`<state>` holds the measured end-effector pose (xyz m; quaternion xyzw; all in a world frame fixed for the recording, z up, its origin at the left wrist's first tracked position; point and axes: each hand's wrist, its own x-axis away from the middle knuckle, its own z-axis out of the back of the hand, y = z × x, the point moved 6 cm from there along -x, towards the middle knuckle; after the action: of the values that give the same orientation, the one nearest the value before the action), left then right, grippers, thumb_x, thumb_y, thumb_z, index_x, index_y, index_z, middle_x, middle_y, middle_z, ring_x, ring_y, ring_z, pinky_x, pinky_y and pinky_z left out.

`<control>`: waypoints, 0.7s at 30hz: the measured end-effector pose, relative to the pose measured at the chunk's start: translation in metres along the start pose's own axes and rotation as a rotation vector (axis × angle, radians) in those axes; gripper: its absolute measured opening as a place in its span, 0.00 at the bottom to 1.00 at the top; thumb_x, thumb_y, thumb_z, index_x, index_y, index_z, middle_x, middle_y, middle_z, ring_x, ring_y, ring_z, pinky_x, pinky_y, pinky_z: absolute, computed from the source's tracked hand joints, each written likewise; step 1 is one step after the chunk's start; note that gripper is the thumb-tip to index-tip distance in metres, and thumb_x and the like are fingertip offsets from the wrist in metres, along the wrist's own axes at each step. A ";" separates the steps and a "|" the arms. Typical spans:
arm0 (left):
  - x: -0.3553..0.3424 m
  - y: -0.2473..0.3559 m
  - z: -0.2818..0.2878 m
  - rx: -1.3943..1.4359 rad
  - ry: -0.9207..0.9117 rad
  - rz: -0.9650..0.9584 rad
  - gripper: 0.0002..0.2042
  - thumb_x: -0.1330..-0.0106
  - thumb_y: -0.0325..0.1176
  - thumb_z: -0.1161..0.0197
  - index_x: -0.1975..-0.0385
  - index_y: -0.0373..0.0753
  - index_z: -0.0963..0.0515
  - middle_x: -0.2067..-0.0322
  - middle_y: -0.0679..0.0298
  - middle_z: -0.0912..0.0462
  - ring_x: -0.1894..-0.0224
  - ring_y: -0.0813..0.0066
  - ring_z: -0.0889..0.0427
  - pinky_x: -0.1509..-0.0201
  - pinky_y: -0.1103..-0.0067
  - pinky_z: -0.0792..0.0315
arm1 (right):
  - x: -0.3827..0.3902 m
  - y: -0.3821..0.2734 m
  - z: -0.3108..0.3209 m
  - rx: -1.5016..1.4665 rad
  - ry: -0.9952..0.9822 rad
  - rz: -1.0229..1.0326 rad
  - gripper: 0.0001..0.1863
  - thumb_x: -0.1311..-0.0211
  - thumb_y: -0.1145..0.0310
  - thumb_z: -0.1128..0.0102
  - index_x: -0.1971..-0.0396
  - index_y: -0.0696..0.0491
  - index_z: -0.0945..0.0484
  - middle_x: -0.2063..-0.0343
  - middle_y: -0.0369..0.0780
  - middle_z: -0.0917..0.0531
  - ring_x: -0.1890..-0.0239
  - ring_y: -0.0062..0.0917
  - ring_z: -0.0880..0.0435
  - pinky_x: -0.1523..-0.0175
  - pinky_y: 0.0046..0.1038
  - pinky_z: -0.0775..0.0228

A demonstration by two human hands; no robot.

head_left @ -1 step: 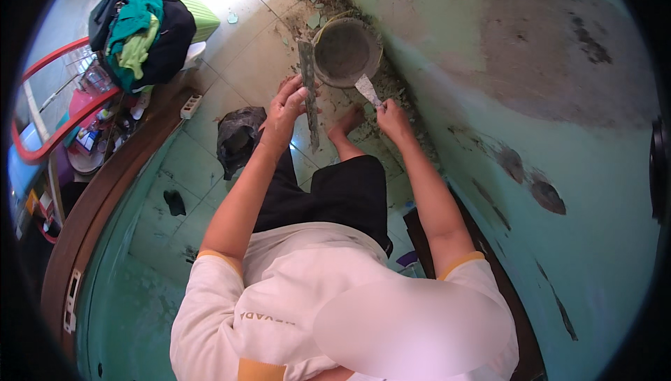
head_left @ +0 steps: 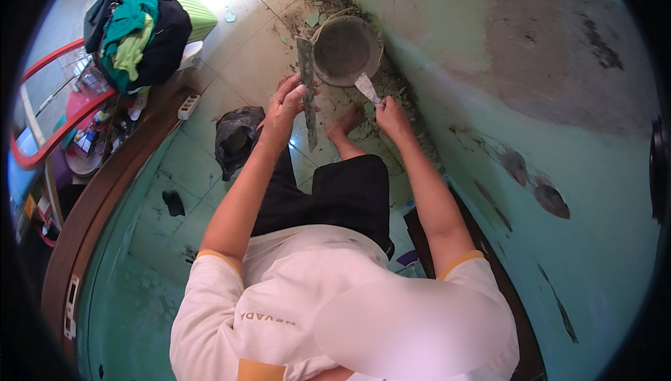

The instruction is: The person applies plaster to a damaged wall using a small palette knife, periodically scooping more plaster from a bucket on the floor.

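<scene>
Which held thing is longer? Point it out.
The narrow grey strip in the left hand; the scraper in the right hand is much shorter.

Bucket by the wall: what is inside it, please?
Grey material coats the inside of the bucket; whatever lies beneath it is covered and cannot be seen.

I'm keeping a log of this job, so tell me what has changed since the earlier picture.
Nothing was visibly taken hold of or let go; only the view itself has shifted very slightly. The left hand still holds the long grey strip, and the right hand still grips the scraper, its blade near the bucket. The black plastic bag stays on the floor.
</scene>
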<state>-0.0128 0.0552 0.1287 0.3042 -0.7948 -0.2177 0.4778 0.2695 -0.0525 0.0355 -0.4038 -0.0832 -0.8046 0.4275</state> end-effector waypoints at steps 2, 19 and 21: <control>-0.023 -0.020 0.013 0.016 0.035 0.031 0.25 0.27 0.44 0.50 0.36 0.34 0.31 0.43 0.59 0.22 0.42 0.68 0.24 0.44 0.67 0.26 | -0.023 0.005 -0.013 0.048 0.007 0.026 0.17 0.32 0.60 0.49 0.53 0.58 0.26 0.62 0.57 0.16 0.56 0.55 0.17 0.51 0.52 0.27; -0.229 -0.044 0.043 -0.163 -0.224 -0.172 0.27 0.26 0.53 0.53 0.43 0.34 0.26 0.51 0.57 0.17 0.54 0.69 0.17 0.50 0.72 0.22 | -0.177 0.014 -0.013 0.506 0.537 0.304 0.19 0.33 0.70 0.44 0.42 0.49 0.25 0.59 0.50 0.21 0.56 0.46 0.19 0.56 0.45 0.22; -0.251 -0.032 0.048 -0.340 -0.264 -0.308 0.30 0.26 0.56 0.54 0.43 0.33 0.26 0.51 0.54 0.16 0.57 0.68 0.16 0.53 0.73 0.21 | -0.181 0.026 -0.023 0.535 0.490 0.287 0.19 0.34 0.70 0.45 0.42 0.50 0.25 0.59 0.52 0.21 0.56 0.47 0.18 0.56 0.44 0.22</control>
<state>0.0429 0.2087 -0.0707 0.3058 -0.7466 -0.4561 0.3756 0.3312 0.0328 -0.1161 -0.0818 -0.1280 -0.7590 0.6331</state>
